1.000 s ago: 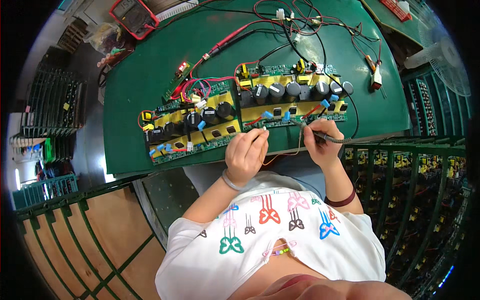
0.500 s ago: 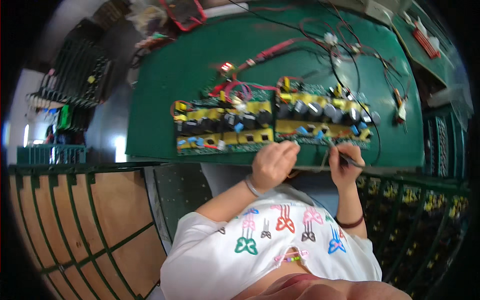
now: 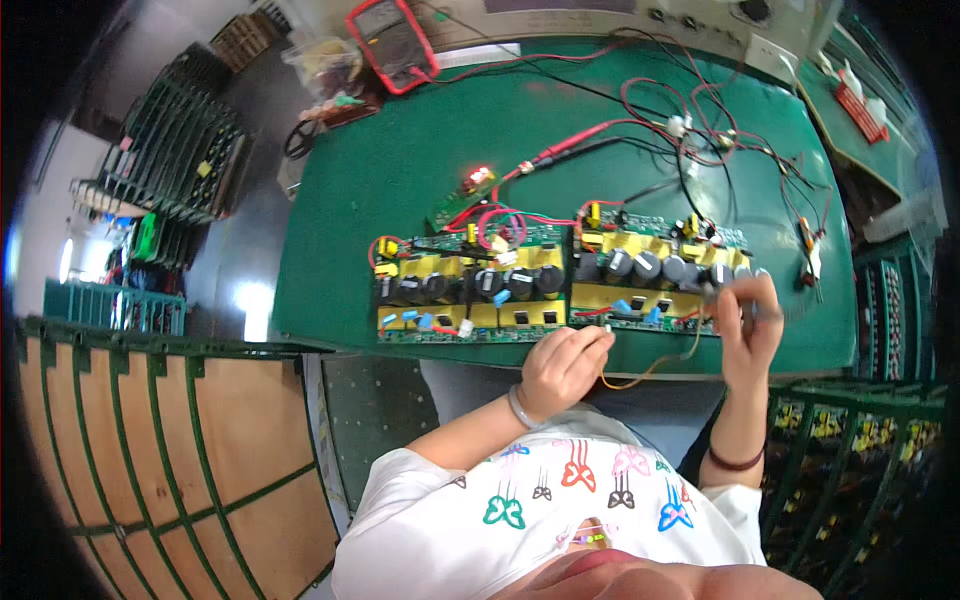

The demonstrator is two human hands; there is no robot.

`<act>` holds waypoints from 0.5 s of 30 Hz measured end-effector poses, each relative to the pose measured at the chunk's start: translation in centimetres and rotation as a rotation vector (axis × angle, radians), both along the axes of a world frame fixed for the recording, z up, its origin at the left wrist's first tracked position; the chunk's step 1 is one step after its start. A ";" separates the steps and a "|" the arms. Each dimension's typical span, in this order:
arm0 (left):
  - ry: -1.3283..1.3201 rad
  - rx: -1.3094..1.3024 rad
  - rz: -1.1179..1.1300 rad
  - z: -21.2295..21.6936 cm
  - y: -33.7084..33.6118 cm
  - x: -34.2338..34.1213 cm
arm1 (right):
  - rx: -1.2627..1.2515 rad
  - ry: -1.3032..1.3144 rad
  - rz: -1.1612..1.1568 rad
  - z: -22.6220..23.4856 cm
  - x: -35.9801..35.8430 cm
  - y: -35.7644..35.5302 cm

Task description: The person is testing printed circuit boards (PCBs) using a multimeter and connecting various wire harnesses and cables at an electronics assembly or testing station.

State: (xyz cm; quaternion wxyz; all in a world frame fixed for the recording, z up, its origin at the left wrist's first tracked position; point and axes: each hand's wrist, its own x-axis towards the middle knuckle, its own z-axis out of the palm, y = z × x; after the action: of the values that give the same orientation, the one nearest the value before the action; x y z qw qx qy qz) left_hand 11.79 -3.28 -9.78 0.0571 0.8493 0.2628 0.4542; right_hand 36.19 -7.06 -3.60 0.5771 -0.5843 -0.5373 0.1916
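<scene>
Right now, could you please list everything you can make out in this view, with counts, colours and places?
Left circuit board: 1, green, yellow and black, table's near edge
Right circuit board: 1, same colours, beside it
Small board: 1, green with red lights, behind the left one
Thin wire: 1, orange-brown, between the hands
Slim tool: 1, greyish, blurred, in right hand
Table: 1, green, centre
Meter: 1, red and grey, table's far left
Loose wires: several, red and black, table's far right
Basket: 1, red, upper right
Board rack: 1, green, lower right
Shirt: 1, white, coloured prints, bottom centre
Left hand: 1, bare, pinching the wire
Right hand: 1, bare, before the right board
</scene>
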 end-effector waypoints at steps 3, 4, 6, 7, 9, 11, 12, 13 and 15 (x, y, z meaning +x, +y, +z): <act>0.007 -0.027 0.001 0.0 0.2 0.0 | -0.069 -0.051 0.140 3.7 1.3 4.1; 0.025 -0.022 -0.005 0.2 0.1 -0.1 | -0.015 -0.188 0.178 4.0 2.0 5.6; 0.025 -0.013 -0.016 0.4 0.4 -0.1 | -0.054 -0.194 0.263 4.1 3.0 7.7; 0.023 -0.013 -0.029 0.4 0.5 -0.1 | -0.068 -0.165 0.286 3.8 3.1 8.3; 0.036 -0.035 -0.043 0.3 0.5 -0.1 | -0.075 -0.197 0.272 3.2 3.3 8.9; 0.041 -0.045 -0.049 0.3 0.6 0.0 | -0.077 -0.203 0.264 2.8 3.7 9.1; 0.050 -0.034 -0.050 0.4 0.5 0.0 | -0.049 -0.239 0.241 2.7 3.8 9.2; 0.060 -0.022 -0.051 0.4 0.5 -0.1 | -0.020 -0.275 0.218 2.6 4.0 9.2; 0.064 -0.026 -0.054 0.4 0.4 -0.1 | -0.018 -0.227 0.207 2.6 3.9 9.3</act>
State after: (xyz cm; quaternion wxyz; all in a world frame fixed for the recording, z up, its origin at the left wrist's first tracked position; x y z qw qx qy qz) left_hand 11.65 -2.84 -9.41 0.0717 0.8694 0.2476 0.4215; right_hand 40.08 2.21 -1.02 0.4845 -0.5489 -0.6548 0.1877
